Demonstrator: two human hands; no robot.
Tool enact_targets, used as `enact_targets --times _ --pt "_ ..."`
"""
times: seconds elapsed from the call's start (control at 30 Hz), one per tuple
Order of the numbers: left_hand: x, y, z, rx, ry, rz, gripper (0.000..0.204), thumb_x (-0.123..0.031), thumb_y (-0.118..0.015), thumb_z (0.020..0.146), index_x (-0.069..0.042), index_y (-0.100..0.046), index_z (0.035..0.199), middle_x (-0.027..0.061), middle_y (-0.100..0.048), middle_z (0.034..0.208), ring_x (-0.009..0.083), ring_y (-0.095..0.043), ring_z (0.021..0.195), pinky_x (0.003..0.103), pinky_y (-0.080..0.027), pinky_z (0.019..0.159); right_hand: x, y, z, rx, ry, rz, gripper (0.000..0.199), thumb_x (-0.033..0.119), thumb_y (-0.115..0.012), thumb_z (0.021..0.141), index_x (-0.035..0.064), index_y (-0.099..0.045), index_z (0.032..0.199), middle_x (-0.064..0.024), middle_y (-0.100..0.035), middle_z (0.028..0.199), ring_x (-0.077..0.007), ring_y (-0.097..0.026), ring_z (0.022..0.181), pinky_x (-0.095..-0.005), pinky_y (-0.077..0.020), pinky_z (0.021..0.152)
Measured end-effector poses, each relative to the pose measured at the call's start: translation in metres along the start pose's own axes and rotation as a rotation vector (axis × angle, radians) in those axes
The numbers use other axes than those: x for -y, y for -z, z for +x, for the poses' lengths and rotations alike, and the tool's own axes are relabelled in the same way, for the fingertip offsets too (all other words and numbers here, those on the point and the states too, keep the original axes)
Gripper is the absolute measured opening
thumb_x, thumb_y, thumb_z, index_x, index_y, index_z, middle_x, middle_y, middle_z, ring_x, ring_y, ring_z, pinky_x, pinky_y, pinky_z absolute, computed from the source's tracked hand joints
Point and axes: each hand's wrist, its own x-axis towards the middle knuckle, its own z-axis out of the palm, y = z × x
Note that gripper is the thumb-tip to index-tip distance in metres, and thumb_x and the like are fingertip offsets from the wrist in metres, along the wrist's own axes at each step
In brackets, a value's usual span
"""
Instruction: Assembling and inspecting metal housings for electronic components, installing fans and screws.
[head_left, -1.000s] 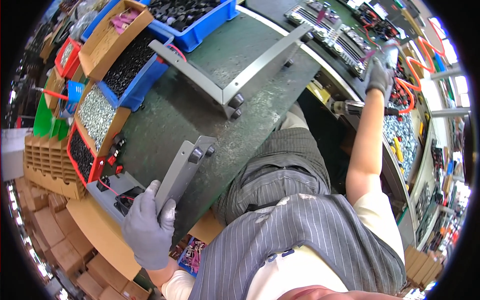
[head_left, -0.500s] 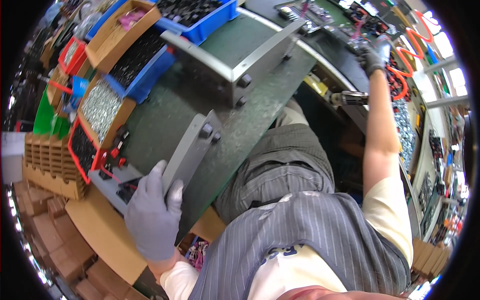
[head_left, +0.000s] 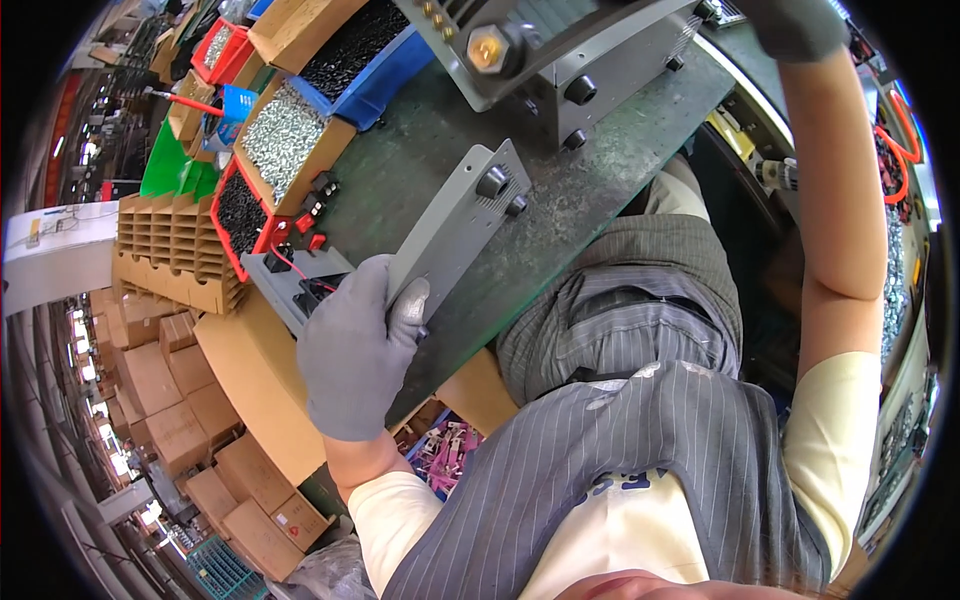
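Note:
My left hand, in a grey glove, is closed around the near end of a grey sheet-metal panel. This panel has black rubber feet and a slotted far end; it slants over the bench. Beyond it lies a larger grey metal housing, also with black feet. Close to the camera, a blurred metal piece with a hex-shaped fitting and gold centre covers part of the housing. My right hand, dark-gloved, is at the top edge beside the housing; its fingers are cut off or hidden.
A dark green bench top runs diagonally, its edge near my lap. At the left are a carton of silver screws, a red bin of black screws and a blue bin. Cartons are stacked below. An orange coiled hose hangs right.
The view has shifted, so the bench sits higher and further right. My right hand has moved up to the top edge. A metal piece now looms over the housing. The left hand still grips its panel.

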Motion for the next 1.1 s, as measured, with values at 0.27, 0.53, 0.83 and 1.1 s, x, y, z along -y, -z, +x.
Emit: enact_targets --times 0.27,0.53,0.83,1.1 --pt "0.001 0.009 -0.008 0.120 0.073 -0.050 0.031 -0.039 -0.058 0.086 -0.008 -0.055 0.087 0.0123 -0.057 0.074 0.0341 -0.057 0.073 0.043 -0.044 0.060 0.036 -0.095 -0.011 0.583 0.428 -0.394 0.018 0.019 -0.056 0.090 0.0026 -0.063 0.087 -0.0098 -0.065 0.071 -0.0169 -0.065 0.062 -0.0255 -0.0488 0.050" --pt "0.013 0.002 0.003 0.002 -0.121 0.033 0.034 -0.041 -0.058 0.085 -0.007 -0.054 0.080 0.0115 -0.055 0.068 0.0318 -0.057 0.062 0.040 -0.043 0.053 0.035 -0.115 -0.045 0.544 0.236 -0.435 0.043 0.042 -0.053 0.088 0.0079 -0.061 0.114 -0.0013 -0.055 0.061 -0.0131 -0.057 0.055 -0.0303 -0.0471 0.054" --pt "0.013 -0.003 0.008 -0.027 -0.191 0.016 0.037 -0.042 -0.056 0.086 -0.006 -0.052 0.078 0.0125 -0.053 0.065 0.0324 -0.056 0.060 0.041 -0.043 0.051 0.029 -0.104 -0.030 0.695 0.279 -0.125 0.037 0.018 -0.053 0.077 0.0025 -0.054 0.111 -0.0144 -0.058 0.060 -0.0332 -0.062 0.061 -0.0443 -0.0487 0.055" --pt "0.009 0.024 0.012 0.058 -0.199 -0.080 0.056 -0.053 -0.057 0.082 -0.002 -0.056 0.105 0.0158 -0.059 0.095 0.0332 -0.058 0.089 0.040 -0.047 0.075 -0.038 -0.044 -0.028 0.026 0.204 0.048 0.037 0.024 -0.056 0.086 0.0006 -0.054 0.114 -0.0139 -0.061 0.086 -0.0245 -0.061 0.080 -0.0339 -0.0481 0.071"
